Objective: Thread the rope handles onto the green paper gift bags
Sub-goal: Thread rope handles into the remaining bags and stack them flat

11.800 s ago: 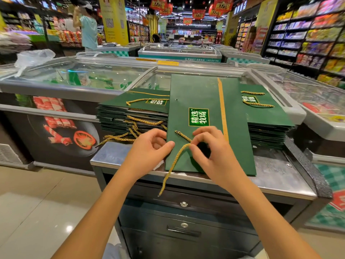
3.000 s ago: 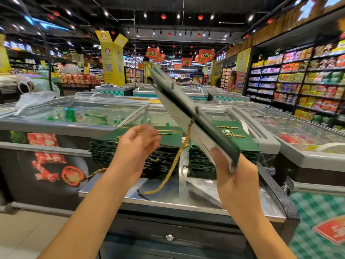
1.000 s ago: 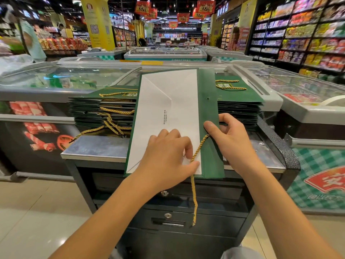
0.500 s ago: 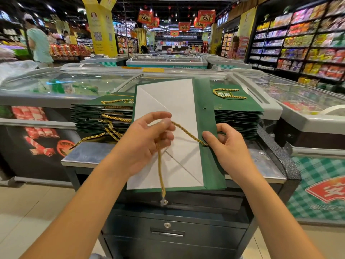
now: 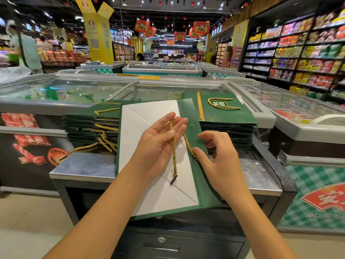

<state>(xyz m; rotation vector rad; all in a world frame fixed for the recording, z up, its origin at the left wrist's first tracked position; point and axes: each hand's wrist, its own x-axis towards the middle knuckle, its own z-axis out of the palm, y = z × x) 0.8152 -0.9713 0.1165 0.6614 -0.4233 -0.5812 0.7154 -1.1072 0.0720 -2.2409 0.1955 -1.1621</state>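
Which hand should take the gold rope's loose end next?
Left, probably: the gold rope drapes over the left hand, while the right hand holds its other end at the green gift bag.

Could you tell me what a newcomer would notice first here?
Front and centre, a flattened green gift bag lies white side up on the metal counter, with a gold rope draped over the left hand and running to the bag's edge, which the right hand pinches. A left stack and right stack of green bags flank it.
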